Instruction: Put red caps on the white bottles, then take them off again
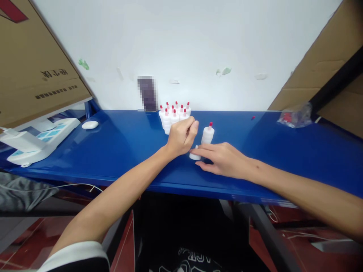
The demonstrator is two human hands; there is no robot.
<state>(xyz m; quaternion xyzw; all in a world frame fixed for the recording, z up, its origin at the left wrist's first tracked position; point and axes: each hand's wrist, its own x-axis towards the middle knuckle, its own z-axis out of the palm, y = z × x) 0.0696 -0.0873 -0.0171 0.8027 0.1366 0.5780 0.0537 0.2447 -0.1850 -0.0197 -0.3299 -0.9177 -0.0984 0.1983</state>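
Note:
On the blue table (119,147), my right hand (224,160) pinches a small white bottle (194,155) that has no red cap, holding it against the surface. My left hand (181,136) hovers just above and left of that bottle, fingers curled with thumb and forefinger pressed together; what they hold is hidden. A white bottle with a red cap (208,133) stands upright right behind my hands. Farther back, a cluster of several red-capped white bottles (174,114) stands by the wall.
A white scale-like device (39,141) and a white oval object (90,124) sit at the left. A clear plastic bag with red pieces (295,115) lies at the right, a tiny red cap (253,118) nearby. Cardboard boxes (34,64) flank both sides.

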